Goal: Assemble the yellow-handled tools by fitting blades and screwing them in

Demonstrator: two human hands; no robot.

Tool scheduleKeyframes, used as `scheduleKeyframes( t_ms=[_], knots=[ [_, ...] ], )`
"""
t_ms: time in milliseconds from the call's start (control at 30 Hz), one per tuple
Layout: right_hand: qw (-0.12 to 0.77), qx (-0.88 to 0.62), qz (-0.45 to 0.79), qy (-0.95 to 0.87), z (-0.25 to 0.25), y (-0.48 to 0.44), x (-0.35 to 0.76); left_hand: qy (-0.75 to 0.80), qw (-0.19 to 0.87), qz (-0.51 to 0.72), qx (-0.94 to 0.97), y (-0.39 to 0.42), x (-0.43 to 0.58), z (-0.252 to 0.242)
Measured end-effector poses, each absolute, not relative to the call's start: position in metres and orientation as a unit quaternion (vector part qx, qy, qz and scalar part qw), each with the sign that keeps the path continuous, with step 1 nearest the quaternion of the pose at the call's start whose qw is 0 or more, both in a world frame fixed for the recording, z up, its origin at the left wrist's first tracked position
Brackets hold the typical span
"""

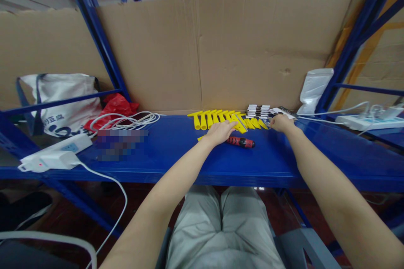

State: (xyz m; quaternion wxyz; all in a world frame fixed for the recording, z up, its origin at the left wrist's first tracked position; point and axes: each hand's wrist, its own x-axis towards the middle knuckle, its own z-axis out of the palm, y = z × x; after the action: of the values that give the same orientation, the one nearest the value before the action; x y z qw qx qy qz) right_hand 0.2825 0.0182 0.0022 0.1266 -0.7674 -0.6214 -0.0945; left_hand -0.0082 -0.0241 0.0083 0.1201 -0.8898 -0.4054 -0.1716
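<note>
- While the left hand lies over one yellow tool with a metal strip at its head, I cannot tell whether its fingers grip it.
- The right hand has its fingers bent together, beside some dark and white papers; whether it pinches anything, I cannot tell.
- Just beyond the left hand, several yellow tools lie in a neat row, so I judge that this part is already arranged.
- Between the two hands lie loose yellow pieces, and beyond them a stack of small packs. It seems to me that the work is part-way, with these pieces and packs left to handle; how many, the view does not show.
- Nearer to the body than the left hand's fingers, a red and black handle lies on the desk.
- The desk is blue and stands within a blue metal frame; beyond both hands rises a cardboard wall.
- Well to the left of the left hand are a white cable, a red plastic bag, a cloth bag and a power strip.
- To the right of the right hand are a white pouch and another power strip.
</note>
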Motion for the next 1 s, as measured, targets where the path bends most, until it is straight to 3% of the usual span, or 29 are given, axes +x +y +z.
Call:
scheduleKeyframes(
  t_ms=[733, 1000],
  knots=[
    [0.119, -0.753, -0.127, -0.635, -0.002, 0.015, 0.271, -0.41, 0.1, -0.178, -0.889, -0.026, -0.007, 0.009],
    [0.305, -0.669, -0.012, -0.677, 0.015, 0.013, 0.24, -0.406, 0.108, -0.168, -0.892, -0.024, -0.007, 0.007]
  ],
)
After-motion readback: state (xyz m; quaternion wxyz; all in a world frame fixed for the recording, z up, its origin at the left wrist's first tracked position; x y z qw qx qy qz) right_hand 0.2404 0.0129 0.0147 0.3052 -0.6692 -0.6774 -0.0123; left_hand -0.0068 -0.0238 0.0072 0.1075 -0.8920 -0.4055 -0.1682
